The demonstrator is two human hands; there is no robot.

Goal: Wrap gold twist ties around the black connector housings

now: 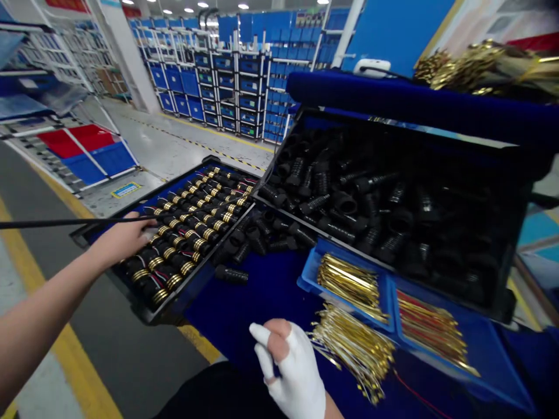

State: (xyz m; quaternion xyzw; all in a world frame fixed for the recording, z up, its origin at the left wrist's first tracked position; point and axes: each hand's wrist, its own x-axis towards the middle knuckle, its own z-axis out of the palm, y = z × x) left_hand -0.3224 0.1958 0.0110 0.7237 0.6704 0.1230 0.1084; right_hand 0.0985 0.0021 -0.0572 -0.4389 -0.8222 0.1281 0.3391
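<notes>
My left hand [124, 237] reaches over the left tray, its fingertips down among the black parts with gold rings [204, 228]; what they hold, if anything, is hidden. In a white glove with some bare fingers, my right hand [283, 358] hovers above the blue cloth [257, 291], its fingers curled loosely and apart, nothing visible between them. To its right lies a loose bundle of gold-tipped pins [356, 349]. A single black ribbed part [231, 274] rests on the cloth, near a small pile of similar parts [257, 233].
A large black bin [345, 238] of black ribbed parts stands at the right. Before it, a blue divided tray [391, 302] holds gold pins [349, 282] and red-and-gold pins [430, 329]. A black cable [65, 222] crosses the left side. Racks with blue bins [248, 87] stand behind.
</notes>
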